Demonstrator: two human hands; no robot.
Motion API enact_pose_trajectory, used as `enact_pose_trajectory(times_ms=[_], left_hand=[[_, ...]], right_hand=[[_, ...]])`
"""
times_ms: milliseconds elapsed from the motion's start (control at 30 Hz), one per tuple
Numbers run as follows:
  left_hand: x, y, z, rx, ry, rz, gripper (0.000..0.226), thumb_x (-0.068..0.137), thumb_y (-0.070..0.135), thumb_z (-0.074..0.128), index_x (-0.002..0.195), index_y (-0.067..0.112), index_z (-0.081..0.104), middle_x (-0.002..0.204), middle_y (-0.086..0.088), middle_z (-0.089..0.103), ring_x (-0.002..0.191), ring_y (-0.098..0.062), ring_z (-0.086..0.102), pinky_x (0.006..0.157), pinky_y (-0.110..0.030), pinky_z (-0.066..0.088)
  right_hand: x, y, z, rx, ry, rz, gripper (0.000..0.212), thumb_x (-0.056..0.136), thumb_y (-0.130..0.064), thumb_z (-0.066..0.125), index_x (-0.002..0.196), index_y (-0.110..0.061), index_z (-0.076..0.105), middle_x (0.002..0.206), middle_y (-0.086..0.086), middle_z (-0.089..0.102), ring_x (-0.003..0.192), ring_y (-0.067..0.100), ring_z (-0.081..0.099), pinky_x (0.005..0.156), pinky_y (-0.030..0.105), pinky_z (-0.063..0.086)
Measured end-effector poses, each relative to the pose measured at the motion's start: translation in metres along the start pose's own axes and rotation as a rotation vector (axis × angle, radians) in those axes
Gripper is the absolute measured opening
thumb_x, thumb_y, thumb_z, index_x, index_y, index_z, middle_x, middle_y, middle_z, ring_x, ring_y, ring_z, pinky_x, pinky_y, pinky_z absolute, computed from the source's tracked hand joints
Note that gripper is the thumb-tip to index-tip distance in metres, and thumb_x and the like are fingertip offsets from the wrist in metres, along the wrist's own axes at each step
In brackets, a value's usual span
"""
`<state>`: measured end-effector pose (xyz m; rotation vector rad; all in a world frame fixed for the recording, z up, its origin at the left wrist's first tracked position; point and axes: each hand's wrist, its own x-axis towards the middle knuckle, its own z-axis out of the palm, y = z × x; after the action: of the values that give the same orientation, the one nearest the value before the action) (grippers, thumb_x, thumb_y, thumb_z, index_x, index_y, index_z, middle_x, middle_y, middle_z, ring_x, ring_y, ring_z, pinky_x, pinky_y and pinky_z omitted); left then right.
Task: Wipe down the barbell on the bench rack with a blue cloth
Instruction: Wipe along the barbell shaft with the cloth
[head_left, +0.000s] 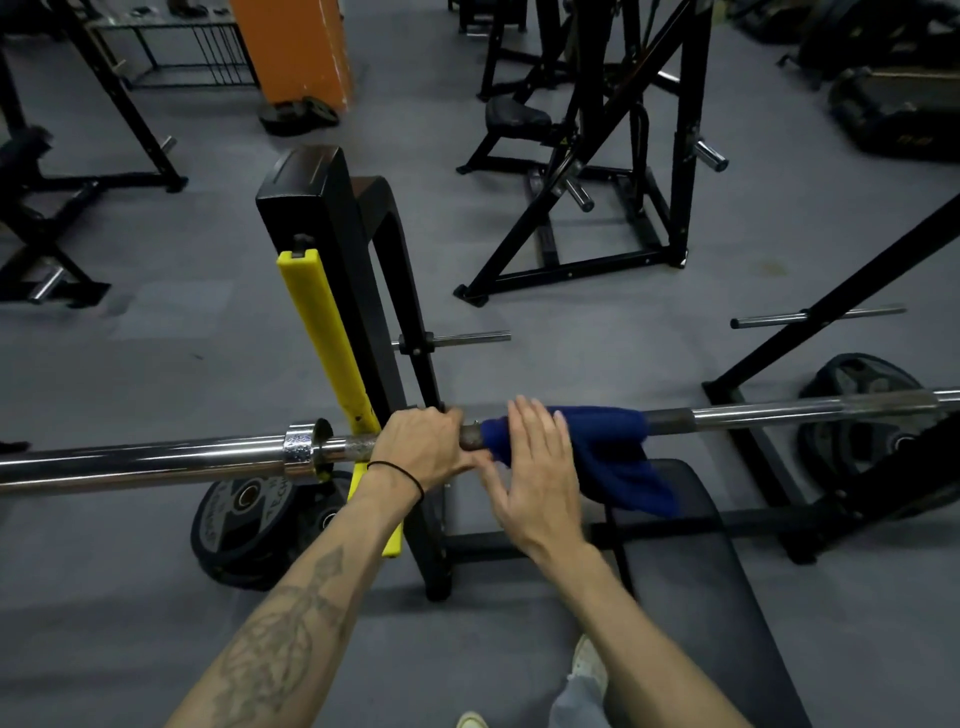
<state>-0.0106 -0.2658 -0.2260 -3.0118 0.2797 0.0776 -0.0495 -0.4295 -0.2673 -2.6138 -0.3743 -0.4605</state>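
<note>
At the far left the barbell (156, 460) is lying across the bench rack, its thick chrome sleeve running out past the edge of view and its collar sitting just beside the yellow guard strip (332, 343) on the black upright (332, 218). Below the sleeve, weight plates (239, 525) are leaning against the foot of the rack on the grey floor (156, 338).

Just right of the upright, the left hand (423, 449) is wrapping round the bar, its fingers curling over the top, a thin black band (400, 475) sitting on the wrist and a tattoo running down the forearm.

Right beside it the right hand (537, 473) is hovering with fingers straight and spread apart. It seems to be brushing the near edge of the blue cloth (597, 447), though I cannot tell for sure whether it is touching. The cloth is draping over the dull middle shaft of the bar, its loose end hanging down toward the black padded desk (701, 571) beneath.

Further right the bar is running on, bright again, toward the other upright, with another plate (862, 410) lying behind it on the floor.
</note>
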Motion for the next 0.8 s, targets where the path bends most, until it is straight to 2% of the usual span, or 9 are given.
enact_pose_trajectory(times_ms=[67,133,267,367,400,500,600,700,800], left_hand=[[0.006,-0.004,-0.004,0.021,-0.05,0.035,0.079,0.08,0.092,0.034,0.093,0.018,0.06,0.08,0.001,0.065,0.074,-0.022,0.067,0.065,-0.031,0.046],[0.014,-0.007,-0.004,-0.101,-0.19,0.042,0.082,0.076,0.094,0.036,0.088,0.018,0.064,0.077,0.001,0.065,0.069,-0.019,0.065,0.062,-0.029,0.047],[0.035,-0.015,-0.01,-0.502,-0.557,-0.036,0.089,0.058,0.101,0.047,0.08,0.016,0.064,0.071,0.0,0.064,0.062,-0.018,0.059,0.061,-0.031,0.049],[0.043,-0.019,-0.015,-0.671,-0.74,-0.094,0.08,0.057,0.097,0.06,0.073,0.019,0.061,0.065,0.0,0.062,0.058,-0.018,0.055,0.061,-0.03,0.047],[0.043,-0.018,-0.016,-0.681,-0.746,-0.1,0.082,0.055,0.098,0.061,0.073,0.018,0.062,0.065,0.0,0.063,0.058,-0.019,0.056,0.062,-0.031,0.047],[0.034,-0.014,-0.015,-0.574,-0.507,-0.032,0.083,0.061,0.097,0.054,0.078,0.017,0.064,0.068,0.0,0.067,0.061,-0.018,0.061,0.06,-0.029,0.047],[0.016,-0.01,-0.012,-0.277,-0.175,0.108,0.073,0.075,0.092,0.037,0.087,0.023,0.058,0.074,0.005,0.061,0.067,-0.016,0.059,0.058,-0.03,0.039],[0.002,-0.005,0.001,-0.186,0.064,0.15,0.061,0.087,0.083,0.037,0.107,0.027,0.055,0.093,0.007,0.061,0.085,-0.017,0.063,0.067,-0.032,0.046],[0.0,0.004,0.01,-0.184,0.192,0.175,0.066,0.089,0.072,0.052,0.131,0.022,0.052,0.116,0.001,0.058,0.104,-0.02,0.059,0.084,-0.037,0.052]], right_hand=[[0.005,0.036,-0.016,-0.091,-0.085,-0.245,0.067,0.107,-0.056,0.031,0.156,-0.009,0.039,0.16,0.01,0.041,0.15,0.025,0.036,0.126,0.043,0.02],[0.012,0.085,-0.031,-0.16,-0.041,-0.249,0.063,0.108,-0.051,0.035,0.148,-0.006,0.051,0.15,0.015,0.053,0.139,0.031,0.049,0.121,0.043,0.029],[0.011,0.131,-0.053,-0.201,0.189,0.132,0.065,0.109,-0.049,0.026,0.127,0.002,0.064,0.128,0.019,0.066,0.123,0.038,0.057,0.12,0.049,0.029],[0.025,0.074,-0.03,-0.076,0.286,0.425,0.072,0.107,-0.056,0.023,0.117,0.001,0.065,0.118,0.019,0.066,0.122,0.038,0.055,0.121,0.055,0.025],[0.028,0.046,-0.018,-0.015,0.263,0.437,0.075,0.106,-0.059,0.021,0.118,0.001,0.065,0.118,0.019,0.066,0.121,0.038,0.055,0.12,0.055,0.025],[0.01,-0.005,-0.002,0.053,0.011,0.152,0.075,0.106,-0.061,0.021,0.145,-0.005,0.052,0.149,0.014,0.053,0.143,0.028,0.043,0.127,0.043,0.013],[0.008,0.046,-0.026,-0.07,-0.094,-0.175,0.067,0.107,-0.055,0.033,0.154,-0.009,0.043,0.158,0.01,0.044,0.147,0.024,0.039,0.126,0.039,0.019],[0.009,0.104,-0.054,-0.176,0.033,0.006,0.068,0.108,-0.054,0.028,0.147,-0.003,0.051,0.151,0.016,0.052,0.141,0.032,0.047,0.124,0.043,0.023],[0.01,0.082,-0.041,-0.138,0.114,0.352,0.077,0.105,-0.059,0.02,0.147,-0.001,0.049,0.154,0.018,0.047,0.149,0.032,0.035,0.128,0.046,0.012]])
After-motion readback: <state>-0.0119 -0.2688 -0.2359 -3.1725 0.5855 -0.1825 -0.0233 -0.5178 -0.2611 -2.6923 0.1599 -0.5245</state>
